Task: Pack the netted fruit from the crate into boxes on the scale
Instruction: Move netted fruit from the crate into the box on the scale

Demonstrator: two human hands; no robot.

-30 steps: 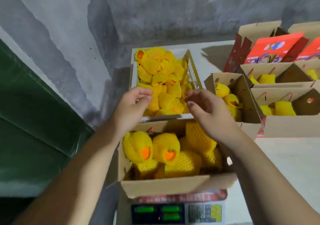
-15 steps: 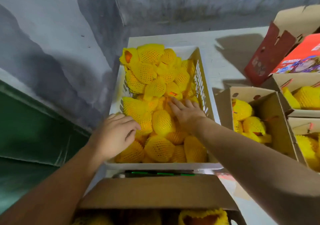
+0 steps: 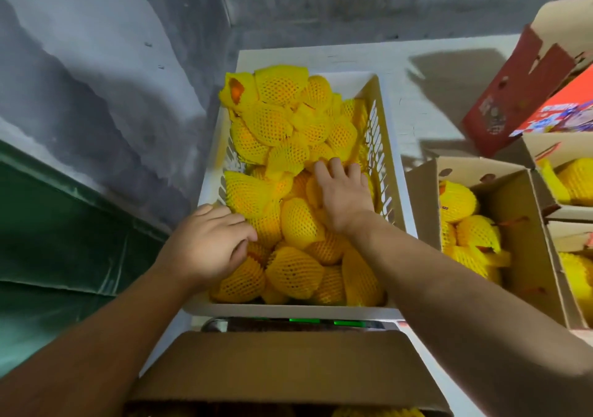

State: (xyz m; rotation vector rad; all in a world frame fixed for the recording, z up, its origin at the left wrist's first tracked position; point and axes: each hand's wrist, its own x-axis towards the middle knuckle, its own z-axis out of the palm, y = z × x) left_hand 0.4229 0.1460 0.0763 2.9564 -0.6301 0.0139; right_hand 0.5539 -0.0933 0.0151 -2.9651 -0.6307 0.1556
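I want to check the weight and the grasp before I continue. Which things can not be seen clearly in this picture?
Head view only:
- Scale display: only green glows show; white plastic crate and brown cardboard box flap hide the digits.
- Box contents: cut off by the bottom edge.
- Left hand and right hand fingertips: buried among yellow netted fruit, so grasp unclear.

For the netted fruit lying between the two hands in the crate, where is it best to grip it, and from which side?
Probably from above: that netted fruit lies on top of the pile in the crate, packed between neighbours. Wrap fingers over its rounded middle, not the loose net end.
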